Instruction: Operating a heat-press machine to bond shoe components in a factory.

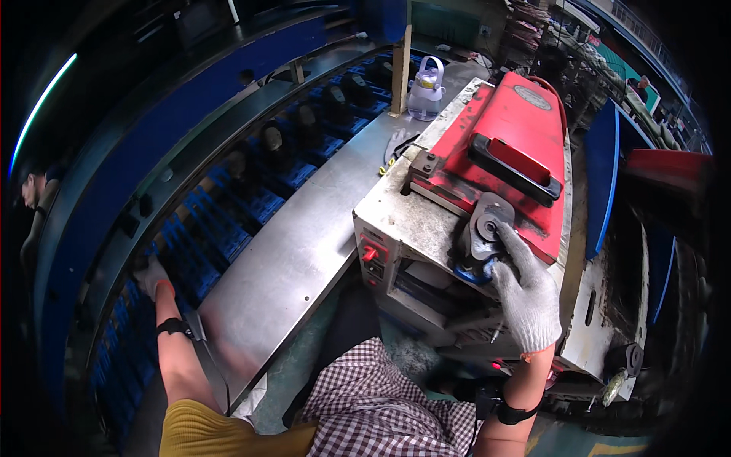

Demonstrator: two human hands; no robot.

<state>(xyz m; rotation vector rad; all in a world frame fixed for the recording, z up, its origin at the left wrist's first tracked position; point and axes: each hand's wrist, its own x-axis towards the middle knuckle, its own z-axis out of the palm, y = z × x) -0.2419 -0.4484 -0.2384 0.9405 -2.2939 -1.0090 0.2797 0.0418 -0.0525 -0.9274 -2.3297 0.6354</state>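
My right hand [525, 301], in a white knit glove, grips a dark grey rounded piece [489, 221] with a ring-shaped centre and blue at its lower end. Its index finger lies by the ring and its thumb at the lower side. The piece is at the front edge of a red-topped machine [510, 126] with a black handle. Far to the left, my gloved left hand [155, 279] reaches over a line of blue racks [202, 228]. A dark shape [141, 263] is at its fingertips; dim light hides whether the fingers hold it.
A metal ledge [297, 244] runs between the racks and the machine. Dark rounded items [272, 137] sit along the racks. A clear bottle [426, 95] stands beyond a wooden post [401, 72]. The machine has a red switch [371, 253]. Another person [36, 194] is at far left.
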